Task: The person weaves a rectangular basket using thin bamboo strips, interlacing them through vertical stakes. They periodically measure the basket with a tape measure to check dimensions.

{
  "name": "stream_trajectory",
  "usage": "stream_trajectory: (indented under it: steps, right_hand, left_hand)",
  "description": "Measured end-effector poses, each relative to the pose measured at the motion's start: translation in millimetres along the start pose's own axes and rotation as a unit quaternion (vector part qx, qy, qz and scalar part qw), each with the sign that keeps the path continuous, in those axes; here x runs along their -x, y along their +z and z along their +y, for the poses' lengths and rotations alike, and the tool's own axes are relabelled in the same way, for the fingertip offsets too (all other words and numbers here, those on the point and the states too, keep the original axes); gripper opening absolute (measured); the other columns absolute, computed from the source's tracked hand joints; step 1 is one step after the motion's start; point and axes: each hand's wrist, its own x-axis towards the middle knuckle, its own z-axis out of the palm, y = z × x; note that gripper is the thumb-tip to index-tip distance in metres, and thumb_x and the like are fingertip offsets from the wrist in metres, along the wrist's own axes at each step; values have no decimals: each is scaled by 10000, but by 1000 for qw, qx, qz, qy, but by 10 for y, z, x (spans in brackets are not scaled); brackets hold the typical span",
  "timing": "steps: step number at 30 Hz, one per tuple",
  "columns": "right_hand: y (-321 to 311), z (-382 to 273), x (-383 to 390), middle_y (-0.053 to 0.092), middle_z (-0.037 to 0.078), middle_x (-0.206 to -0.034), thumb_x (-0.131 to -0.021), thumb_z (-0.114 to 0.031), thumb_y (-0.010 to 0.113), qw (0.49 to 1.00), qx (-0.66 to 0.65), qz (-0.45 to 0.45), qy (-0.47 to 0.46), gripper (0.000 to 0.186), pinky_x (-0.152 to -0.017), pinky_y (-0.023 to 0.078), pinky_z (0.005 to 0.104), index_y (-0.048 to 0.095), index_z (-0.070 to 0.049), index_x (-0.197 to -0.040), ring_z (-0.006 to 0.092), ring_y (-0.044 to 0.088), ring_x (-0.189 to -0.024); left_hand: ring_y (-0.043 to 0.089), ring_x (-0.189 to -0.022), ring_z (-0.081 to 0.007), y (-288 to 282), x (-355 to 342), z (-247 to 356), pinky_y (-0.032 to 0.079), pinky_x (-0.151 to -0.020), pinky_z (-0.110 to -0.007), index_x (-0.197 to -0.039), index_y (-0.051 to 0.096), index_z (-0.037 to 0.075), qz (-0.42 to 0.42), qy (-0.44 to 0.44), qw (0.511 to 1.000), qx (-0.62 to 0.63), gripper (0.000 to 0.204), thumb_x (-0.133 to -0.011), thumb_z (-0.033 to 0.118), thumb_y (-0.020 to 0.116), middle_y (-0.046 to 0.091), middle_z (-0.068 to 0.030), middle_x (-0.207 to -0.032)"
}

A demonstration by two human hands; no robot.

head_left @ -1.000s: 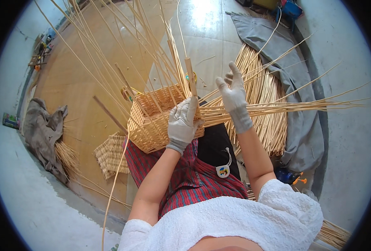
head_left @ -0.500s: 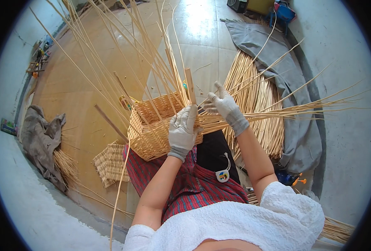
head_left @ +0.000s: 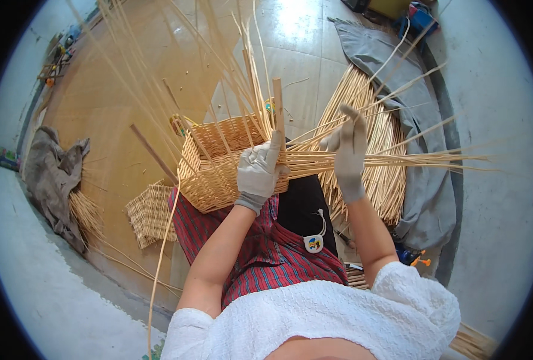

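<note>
woven basket (head_left: 209,189) sits on the striped apron (head_left: 257,264) and could tip if the grip slackens. pale rods (head_left: 311,161) jut rightward, ends blurred. left hand (head_left: 258,171) curls around the basket's near right corner, fingertips hidden; right hand (head_left: 350,155) is unclenched, thumb spread from fingers (head_left: 357,129), contact with the rods unclear.

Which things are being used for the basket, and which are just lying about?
In use:
- woven basket, on the lap
- left hand, on its corner
- right hand, open
- long canes sticking out of the basket

Probably just lying about:
- flat woven piece
- dark cloth, left
- grey cloth, right
</note>
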Motion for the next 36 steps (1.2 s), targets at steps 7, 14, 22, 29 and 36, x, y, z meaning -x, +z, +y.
stream_trajectory:
  steps: [7, 14, 22, 29, 36]
  right_hand:
    - [919, 148, 780, 711, 133, -1011, -888, -63, 687, 956, 157, -223, -108, 383, -886, 538, 368, 677, -95, -1269, 304, 679, -979]
    - [373, 483, -160, 646, 135, -1011, -862, -179, 804, 882, 407, -210, 106, 300, -848, 515, 387, 645, -57, -1085, 283, 643, -928]
    - [547, 799, 155, 603, 102, -930, -834, -267, 764, 797, 580, -42, -161, 279, -716, 503, 441, 608, -99, -992, 319, 631, -834]
    - [529, 1051, 76, 588, 124, -890, -838, -308, 744, 803, 581, 9, -131, 297, -641, 499, 448, 596, -116, -1010, 344, 638, -761]
    - [858, 618, 262, 666, 162, -1111, -928, -150, 701, 883, 423, 74, -191, 383, -906, 535, 428, 593, -45, -1280, 313, 673, -1054]
  left_hand:
    - [601, -1135, -202, 337, 98, 63, 482, -969, -367, -1484, 449, 103, 102, -163, 868, 458, 566, -970, 231, 648, 618, -77, -1239]
    - [658, -989, -160, -251, 356, 6, 586, -855, -304, -1178, 640, 42, 163, -359, 653, 647, 177, -1006, 18, 605, 657, -63, -1050]
    - [653, -1087, -270, -457, -950, 63, 560, -945, -370, -1360, 529, -35, 99, -230, 924, 290, 427, -987, 117, 668, 645, -167, -1201]
    - [543, -1290, -374, -74, -526, 116, 446, -1101, -437, -1397, 528, -12, 74, -120, 935, 324, 547, -946, 223, 727, 567, -241, -1367]
    - [648, -829, -120, -488, 1409, -656, 576, -780, -276, -1160, 636, 11, 283, -414, 759, 415, 188, -978, 37, 670, 666, -55, -972]
